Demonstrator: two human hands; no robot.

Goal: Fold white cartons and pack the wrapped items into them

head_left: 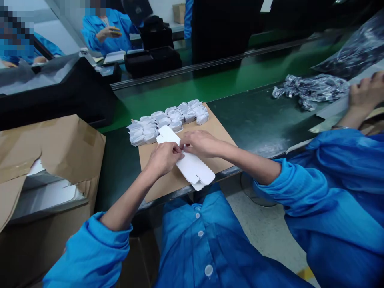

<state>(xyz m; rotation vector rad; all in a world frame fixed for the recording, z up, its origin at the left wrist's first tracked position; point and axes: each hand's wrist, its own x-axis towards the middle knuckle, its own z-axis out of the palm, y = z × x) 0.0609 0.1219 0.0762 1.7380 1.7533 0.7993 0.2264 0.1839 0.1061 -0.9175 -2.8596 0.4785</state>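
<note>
A white folding carton (195,168), lying flat with its end flaps out, slants across a brown cardboard sheet (216,132) in front of me. My left hand (165,158) pinches the carton's near-left edge around its middle. From the other side, my right hand (199,143) has its fingers closed at the same middle part, close to the left fingertips. Just beyond the carton, several small bundles wrapped in white paper (162,120) sit in rows along the far edge of the sheet.
An open cardboard box (81,140) holding flat white cartons stands at left, beside a black bin (60,88). Clear plastic bags (315,88) lie on the green bench at right, near a co-worker's hand (367,90). Another person in blue works across the bench.
</note>
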